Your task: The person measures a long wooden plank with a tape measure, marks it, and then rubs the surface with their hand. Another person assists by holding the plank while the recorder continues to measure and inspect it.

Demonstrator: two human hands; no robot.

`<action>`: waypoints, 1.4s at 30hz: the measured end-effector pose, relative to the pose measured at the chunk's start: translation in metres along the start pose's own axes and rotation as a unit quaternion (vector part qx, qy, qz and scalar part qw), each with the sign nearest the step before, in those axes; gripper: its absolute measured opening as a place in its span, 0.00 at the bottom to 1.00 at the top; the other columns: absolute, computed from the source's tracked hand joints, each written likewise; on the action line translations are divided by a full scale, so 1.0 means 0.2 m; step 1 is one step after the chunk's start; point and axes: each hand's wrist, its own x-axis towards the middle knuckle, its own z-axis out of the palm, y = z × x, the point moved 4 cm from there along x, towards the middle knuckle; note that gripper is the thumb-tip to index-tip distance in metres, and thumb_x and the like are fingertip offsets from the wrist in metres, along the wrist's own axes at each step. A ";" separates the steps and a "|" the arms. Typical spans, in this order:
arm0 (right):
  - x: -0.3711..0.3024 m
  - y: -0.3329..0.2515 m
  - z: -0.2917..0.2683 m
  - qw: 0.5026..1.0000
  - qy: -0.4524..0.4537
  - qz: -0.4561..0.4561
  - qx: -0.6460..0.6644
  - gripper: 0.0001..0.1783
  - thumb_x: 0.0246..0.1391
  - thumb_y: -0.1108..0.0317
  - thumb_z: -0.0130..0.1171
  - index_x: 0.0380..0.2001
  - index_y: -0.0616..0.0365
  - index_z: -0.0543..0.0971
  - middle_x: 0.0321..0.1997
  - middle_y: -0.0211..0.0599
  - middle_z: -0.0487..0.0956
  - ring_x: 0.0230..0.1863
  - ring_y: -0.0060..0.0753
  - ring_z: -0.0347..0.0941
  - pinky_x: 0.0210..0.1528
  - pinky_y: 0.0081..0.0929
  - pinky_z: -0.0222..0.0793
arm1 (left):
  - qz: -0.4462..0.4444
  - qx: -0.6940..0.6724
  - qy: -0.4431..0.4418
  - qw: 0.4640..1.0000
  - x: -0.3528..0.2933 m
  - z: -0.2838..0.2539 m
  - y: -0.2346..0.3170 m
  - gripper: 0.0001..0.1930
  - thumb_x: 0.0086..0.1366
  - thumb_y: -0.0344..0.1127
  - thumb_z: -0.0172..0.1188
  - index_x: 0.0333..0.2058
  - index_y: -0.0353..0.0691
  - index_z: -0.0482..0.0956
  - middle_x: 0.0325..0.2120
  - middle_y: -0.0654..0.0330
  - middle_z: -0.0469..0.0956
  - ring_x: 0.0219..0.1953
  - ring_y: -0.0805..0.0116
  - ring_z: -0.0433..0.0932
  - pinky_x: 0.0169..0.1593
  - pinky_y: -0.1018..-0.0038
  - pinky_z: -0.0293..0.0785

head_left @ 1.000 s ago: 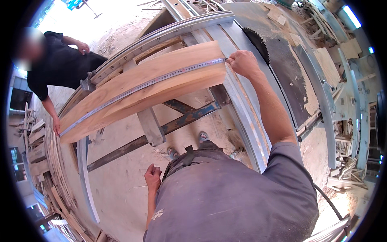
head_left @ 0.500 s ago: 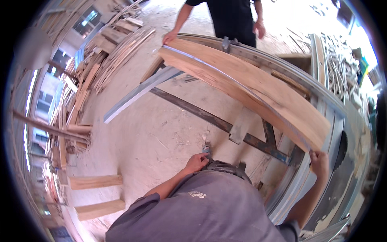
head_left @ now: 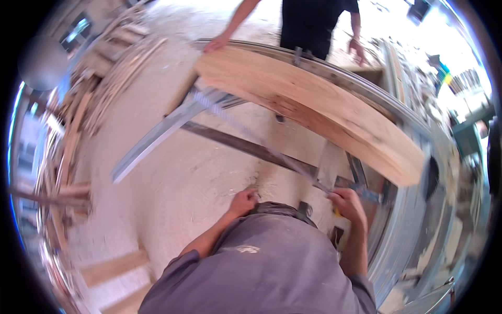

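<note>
A long, thick wooden board lies across the metal frame in front of me, running from the far left to the right. My right hand is below the board's near edge, closed on a tape measure. Its blade stretches out, blurred, toward the far left, apart from the board; the case is mostly hidden by my fingers, with a bit of yellow showing. My left hand is in front of my waist with curled fingers; what they hold, if anything, cannot be made out.
Across the board a person in black rests one hand on its far left end. A dark circular saw blade stands beside its right end. Metal rails jut out left. Timber stacks and cut pieces lie left.
My right hand has left the board's right end and come toward my body with the tape measure. The blade has come off the board's top. The view has shifted slightly.
</note>
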 end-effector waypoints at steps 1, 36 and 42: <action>0.04 0.00 0.13 1.000 0.021 -0.019 -0.010 0.14 0.57 0.63 0.61 0.30 0.65 0.81 0.21 0.44 0.76 0.25 0.30 0.73 0.32 0.32 0.70 | -0.004 -0.007 0.000 1.000 0.02 -0.10 0.01 0.21 0.61 0.40 0.59 0.50 0.36 0.80 0.29 0.53 0.83 0.31 0.63 0.81 0.40 0.69 0.76; 0.11 -0.36 1.26 0.732 0.381 0.025 0.565 0.10 0.60 0.71 0.57 0.42 0.64 0.80 0.37 0.38 0.84 0.38 0.27 0.79 0.43 0.25 0.74 | 0.051 0.151 -0.134 0.978 0.03 -1.11 -0.08 0.14 0.62 0.41 0.61 0.37 0.36 0.85 0.26 0.50 0.82 0.30 0.61 0.82 0.37 0.69 0.75; 0.00 -0.24 1.16 0.677 0.472 0.005 0.565 0.10 0.62 0.73 0.55 0.44 0.66 0.79 0.37 0.44 0.84 0.37 0.32 0.81 0.42 0.28 0.75 | 0.085 0.184 -0.185 0.962 0.24 -1.09 0.02 0.14 0.61 0.45 0.61 0.36 0.41 0.86 0.30 0.50 0.84 0.35 0.52 0.84 0.41 0.64 0.78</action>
